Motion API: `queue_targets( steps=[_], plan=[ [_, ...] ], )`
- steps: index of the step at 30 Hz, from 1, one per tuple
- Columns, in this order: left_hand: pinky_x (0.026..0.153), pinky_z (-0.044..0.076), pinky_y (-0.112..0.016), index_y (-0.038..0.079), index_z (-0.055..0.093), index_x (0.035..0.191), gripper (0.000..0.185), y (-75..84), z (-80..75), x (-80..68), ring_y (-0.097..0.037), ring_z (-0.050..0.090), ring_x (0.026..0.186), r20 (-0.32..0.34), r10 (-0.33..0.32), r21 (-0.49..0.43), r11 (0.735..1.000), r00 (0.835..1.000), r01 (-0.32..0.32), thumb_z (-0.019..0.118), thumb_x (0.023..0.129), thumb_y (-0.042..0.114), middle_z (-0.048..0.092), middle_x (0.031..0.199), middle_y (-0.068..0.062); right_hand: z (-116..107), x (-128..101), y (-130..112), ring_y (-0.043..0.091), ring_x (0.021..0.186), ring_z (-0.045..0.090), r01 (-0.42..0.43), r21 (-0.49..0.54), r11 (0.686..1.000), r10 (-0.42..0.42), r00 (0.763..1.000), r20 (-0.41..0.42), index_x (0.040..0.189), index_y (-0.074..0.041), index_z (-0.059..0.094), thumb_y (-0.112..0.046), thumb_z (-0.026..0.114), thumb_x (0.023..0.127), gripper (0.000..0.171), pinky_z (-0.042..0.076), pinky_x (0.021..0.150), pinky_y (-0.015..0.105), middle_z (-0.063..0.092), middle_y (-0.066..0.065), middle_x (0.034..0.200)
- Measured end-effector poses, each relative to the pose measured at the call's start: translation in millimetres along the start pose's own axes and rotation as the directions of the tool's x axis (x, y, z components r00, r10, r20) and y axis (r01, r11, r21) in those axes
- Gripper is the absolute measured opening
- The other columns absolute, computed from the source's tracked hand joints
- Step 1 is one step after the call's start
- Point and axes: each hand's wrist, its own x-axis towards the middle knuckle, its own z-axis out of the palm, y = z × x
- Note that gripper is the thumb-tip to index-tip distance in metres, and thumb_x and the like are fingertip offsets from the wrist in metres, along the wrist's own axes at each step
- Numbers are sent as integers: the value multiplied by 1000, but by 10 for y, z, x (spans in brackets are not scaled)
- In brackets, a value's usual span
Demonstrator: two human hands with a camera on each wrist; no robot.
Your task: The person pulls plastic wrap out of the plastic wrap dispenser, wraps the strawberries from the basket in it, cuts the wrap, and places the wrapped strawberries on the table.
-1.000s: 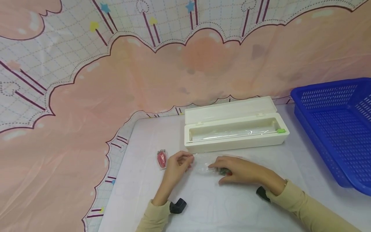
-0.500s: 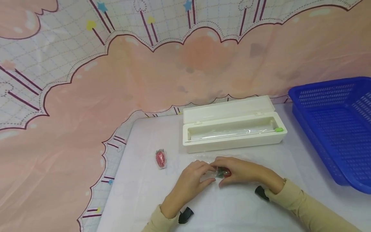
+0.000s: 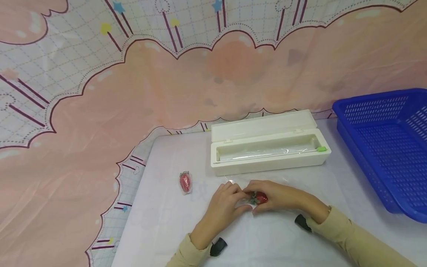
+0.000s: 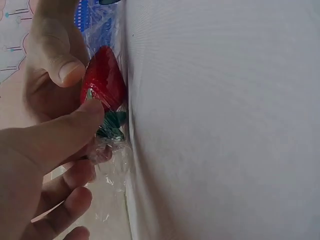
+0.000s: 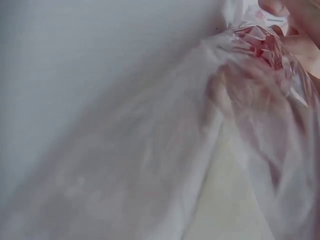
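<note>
- Left hand (image 3: 227,205) and right hand (image 3: 277,195) together at the near middle of the worktop (image 3: 160,222), fingers of both curled onto one strawberry (image 3: 260,198) inside a sheet of cling film (image 4: 112,170).
- Held from both sides, probably to keep the fruit from rolling while the film is drawn snug; left thumb (image 4: 75,131) pressed at the green leaf end, a right fingertip (image 4: 67,70) on the red flesh.
- Film bunched loose over the fruit in the right wrist view, not yet smoothed down.
- Second strawberry (image 3: 185,182), wrapped in film already, set aside to the left, apart from the hands.
- White film dispenser (image 3: 267,150) just behind, lid up, roll exposed, green cutter slide (image 3: 321,149) parked at its right end, within easy reach.
- Blue basket (image 3: 383,144) at far right, well apart.
</note>
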Motion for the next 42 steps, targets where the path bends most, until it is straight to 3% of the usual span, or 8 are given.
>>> queue_targets(
  steps=[5,10,18,24,32,42],
  plan=[
    [76,41,-23,23,79,87,14,-9,9,6,-8,49,84,9,-13,-10,1000,1000,13,82,80,34,60,86,11,0,-20,-21,7,101,59,1,45,999,0,1000,-12,130,-16,62,-28,78,86,48,52,90,25,62,-10,114],
    [81,37,-26,22,79,79,14,-30,5,8,-8,47,89,38,-18,-41,999,999,20,83,79,36,59,88,12,-10,-30,2,10,100,62,3,94,996,-1,1000,-26,130,-14,62,-25,78,87,47,54,87,26,64,-6,113],
    [97,40,-33,23,77,78,13,-65,11,26,-7,60,99,67,11,-60,998,998,-7,83,80,35,68,94,12,-54,-54,55,16,99,65,38,139,990,-28,997,-77,126,-12,64,-26,78,86,45,55,87,30,66,0,110],
    [92,41,-30,26,75,81,13,-65,31,22,-5,60,89,68,13,-45,999,998,-10,81,81,37,71,85,16,-100,-103,21,16,101,62,1,83,997,7,995,-95,125,-13,65,-32,76,88,43,53,89,30,66,-3,113],
    [87,43,-28,25,74,84,14,-70,16,2,-5,59,85,88,-16,-59,998,996,21,80,82,38,70,82,16,-205,-282,53,16,110,59,-80,-43,996,70,979,-192,123,-13,66,-42,75,86,48,51,96,37,65,-4,119],
    [76,41,-21,25,75,83,15,-80,1,-32,-2,55,77,117,-45,-78,996,992,54,79,82,39,70,80,17,-273,-453,193,15,114,58,-110,-92,990,83,963,-256,124,-12,65,-45,77,83,54,50,100,36,63,-1,123]
  ],
)
